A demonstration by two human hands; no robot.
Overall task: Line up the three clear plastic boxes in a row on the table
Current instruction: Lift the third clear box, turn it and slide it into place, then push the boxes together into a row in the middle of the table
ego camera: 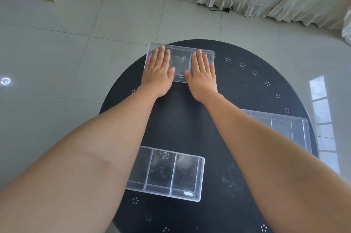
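Lying flat-handed on the clear divided far box (181,62), both hands.

Soft daylight is filling the scene. A window reflection is glaring on the floor tiles (322,119). Edges are bowing.

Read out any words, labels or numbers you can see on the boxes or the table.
Nothing is legible.
Near box: moulded marking on its base, too small and blurred to read.
Near box: small white sticker, no readable text.
Far box, under both hands: faint base marking, unreadable.
Table: only white dot patterns.
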